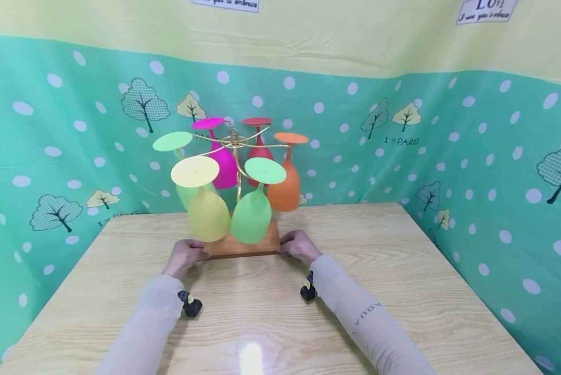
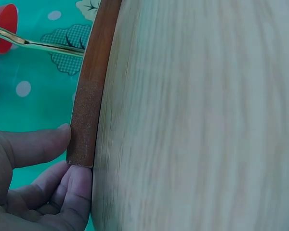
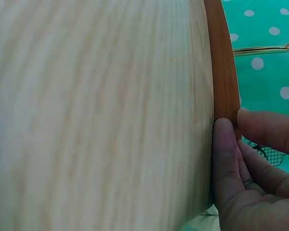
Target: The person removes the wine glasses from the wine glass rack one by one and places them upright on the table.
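Observation:
A wine glass rack with a brown wooden base (image 1: 243,249) and a gold metal stem and arms (image 1: 234,138) stands toward the back of the table. Coloured goblets hang upside down from it: yellow (image 1: 208,216) and green (image 1: 251,217) in front, orange (image 1: 284,187) to the right, red (image 1: 259,151) and magenta (image 1: 225,165) behind, light green (image 1: 184,194) to the left. My left hand (image 1: 187,255) grips the base's left end, thumb on top and fingers at the end face. At the opposite end, my right hand (image 1: 301,246) pinches the base between thumb and fingers.
The light wood-grain table (image 1: 252,307) extends toward me and to both sides. Behind it and along the right hangs a green and yellow curtain (image 1: 336,114) with dots and trees. Black wrist cameras (image 1: 192,306) sit at both sleeves.

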### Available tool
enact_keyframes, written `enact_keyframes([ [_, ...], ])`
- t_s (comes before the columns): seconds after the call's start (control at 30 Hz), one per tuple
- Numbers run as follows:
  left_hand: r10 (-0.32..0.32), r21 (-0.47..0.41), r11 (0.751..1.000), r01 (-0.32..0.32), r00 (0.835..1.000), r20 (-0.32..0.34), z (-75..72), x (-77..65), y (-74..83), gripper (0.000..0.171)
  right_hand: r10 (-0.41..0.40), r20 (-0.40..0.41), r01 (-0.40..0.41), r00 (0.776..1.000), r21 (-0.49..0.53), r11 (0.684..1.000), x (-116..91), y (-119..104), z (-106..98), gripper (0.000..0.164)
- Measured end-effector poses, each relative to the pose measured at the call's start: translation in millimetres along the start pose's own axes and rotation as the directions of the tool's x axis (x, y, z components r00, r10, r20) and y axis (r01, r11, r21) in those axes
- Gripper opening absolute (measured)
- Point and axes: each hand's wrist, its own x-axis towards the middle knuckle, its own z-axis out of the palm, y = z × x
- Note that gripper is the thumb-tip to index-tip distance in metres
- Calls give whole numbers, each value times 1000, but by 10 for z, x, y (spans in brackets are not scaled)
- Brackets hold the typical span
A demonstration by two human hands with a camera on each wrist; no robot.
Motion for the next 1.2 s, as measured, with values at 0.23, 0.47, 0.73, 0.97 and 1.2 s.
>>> enact_keyframes([
  [0.23, -23, -22, 1000, 23, 1000, -6, 67, 14, 9, 39, 11, 11, -12, 1000, 28, 1000, -10, 24, -66, 32],
  [0.47, -12, -38, 999, 11, 1000, -11, 100, 15, 4, 38, 14, 14, -15, 1000, 38, 999, -21, 38, -113, 32],
  [0.73, -12, -69, 998, 11, 1000, -10, 150, 22, 14, 38, 39, 2, -39, 999, 20, 999, -40, 58, -163, 32],
  [0.97, -2, -80, 997, 1, 1000, -11, 200, 8, 42, 37, 34, 7, -35, 999, 28, 999, -65, 82, -209, 33],
  [1.2, 7, -84, 996, -7, 1000, -1, 263, 10, 79, 36, 31, 6, -31, 1000, 30, 999, -87, 112, -295, 33],
])
